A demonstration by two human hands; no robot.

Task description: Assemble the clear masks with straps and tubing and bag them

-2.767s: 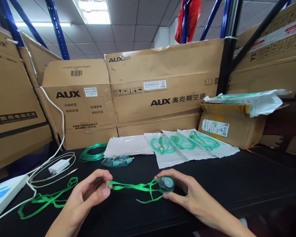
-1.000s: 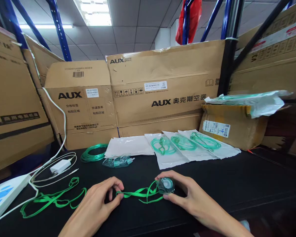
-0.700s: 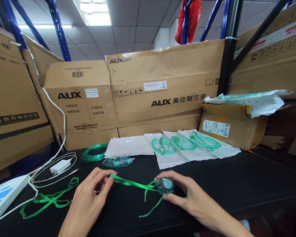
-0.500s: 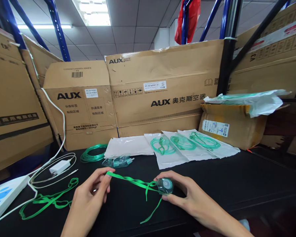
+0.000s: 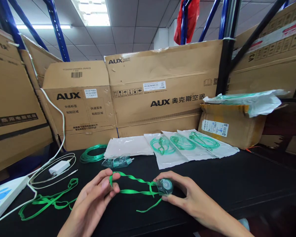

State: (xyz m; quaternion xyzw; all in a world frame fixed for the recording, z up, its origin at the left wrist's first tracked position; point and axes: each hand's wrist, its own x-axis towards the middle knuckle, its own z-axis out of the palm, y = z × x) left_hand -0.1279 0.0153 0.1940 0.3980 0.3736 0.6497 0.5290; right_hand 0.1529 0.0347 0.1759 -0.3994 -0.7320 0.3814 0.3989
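My right hand (image 5: 184, 189) pinches a small clear, green-tinted plastic oxygen mask (image 5: 165, 187) between thumb and fingers, its round port facing me. A green elastic strap (image 5: 132, 191) is tied to the mask's left side, with one loose end hanging below. My left hand (image 5: 96, 194) has its fingers hooked in the far end of the strap's loop, holding it stretched in two strands. Beyond the hands, a clear plastic piece with a green connector (image 5: 118, 161) lies on the black table. More green straps (image 5: 49, 201) lie left of my left hand.
Coiled green tubing (image 5: 92, 154) lies by stacked white pouches (image 5: 128, 146). Several pouches with tubing (image 5: 181, 144) lie to their right. A white power strip (image 5: 8, 197) and cables are at left. Cardboard boxes (image 5: 160, 89) wall the back; an open box (image 5: 217, 125) stands right.
My left fingers have spread inside the strap's loop, parting its strands from a twisted line into two. The loose end has swung up and left. My right hand and the mask barely moved.
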